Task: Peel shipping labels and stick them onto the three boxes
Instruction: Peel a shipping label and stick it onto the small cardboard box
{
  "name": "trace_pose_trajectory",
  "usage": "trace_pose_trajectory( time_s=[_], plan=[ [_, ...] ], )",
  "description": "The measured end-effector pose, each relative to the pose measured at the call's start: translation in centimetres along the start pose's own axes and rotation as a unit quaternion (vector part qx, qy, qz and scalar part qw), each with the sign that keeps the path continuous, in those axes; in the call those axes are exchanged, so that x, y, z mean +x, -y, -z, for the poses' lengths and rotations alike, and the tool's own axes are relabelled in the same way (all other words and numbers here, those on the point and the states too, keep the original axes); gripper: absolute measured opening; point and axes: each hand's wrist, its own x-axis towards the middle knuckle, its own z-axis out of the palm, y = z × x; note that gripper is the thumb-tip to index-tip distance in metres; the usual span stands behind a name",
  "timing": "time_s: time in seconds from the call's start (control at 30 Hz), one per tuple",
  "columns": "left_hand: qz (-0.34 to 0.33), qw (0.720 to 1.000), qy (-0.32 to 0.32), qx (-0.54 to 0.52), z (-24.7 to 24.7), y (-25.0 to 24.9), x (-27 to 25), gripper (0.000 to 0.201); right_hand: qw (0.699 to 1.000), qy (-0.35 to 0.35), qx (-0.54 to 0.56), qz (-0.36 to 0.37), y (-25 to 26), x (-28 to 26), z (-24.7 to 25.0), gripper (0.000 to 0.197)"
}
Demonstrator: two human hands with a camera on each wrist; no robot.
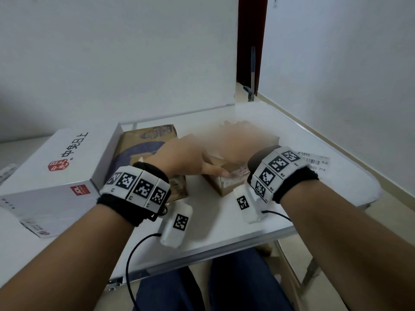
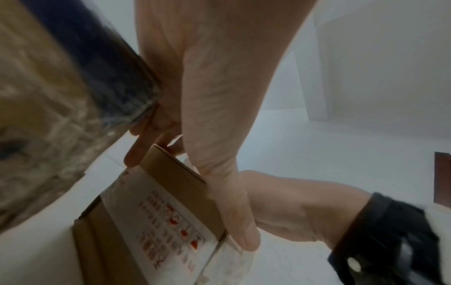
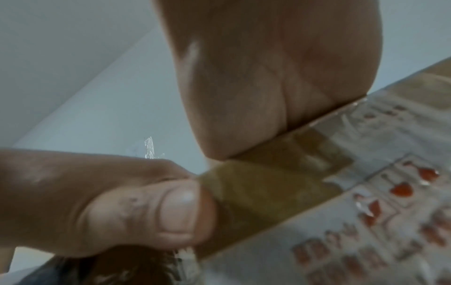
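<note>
A small brown box [image 1: 224,187] with red-printed tape stands mid-table. My left hand [image 1: 195,158] holds it, thumb [image 2: 234,212] along the near top edge and fingers [image 2: 136,150] down the far side. My right hand [image 1: 240,140], blurred, lies palm-down on the box top [image 3: 268,77]; whatever is under it is hidden. In the left wrist view the box [image 2: 151,221] sits below my thumb, with the right hand [image 2: 292,212] beside it. A printed shipping label [image 1: 316,162] lies on the table to the right. Left of the small box are a blue-printed brown box [image 1: 143,140] and a large white box [image 1: 62,167].
The white folding table [image 1: 224,232] ends just in front of my knees and drops to the floor on the right. The printed brown box [image 2: 48,96] almost touches my left hand. A mop handle [image 1: 252,72] leans by the doorway behind the table.
</note>
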Motion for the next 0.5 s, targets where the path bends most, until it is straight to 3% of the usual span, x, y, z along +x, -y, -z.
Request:
trace_pose_trajectory(
  time_s=[0.4,0.5],
  plan=[
    [-0.007,0.999,-0.026,0.035,-0.1,0.1,-0.8,0.103,0.999,0.006,-0.003,0.033,2.0,-2.0,-0.5,0.064],
    [-0.005,0.999,-0.021,0.042,-0.1,0.1,-0.7,0.083,0.999,0.016,-0.001,0.043,2.3,-2.8,-0.4,0.066]
  ],
)
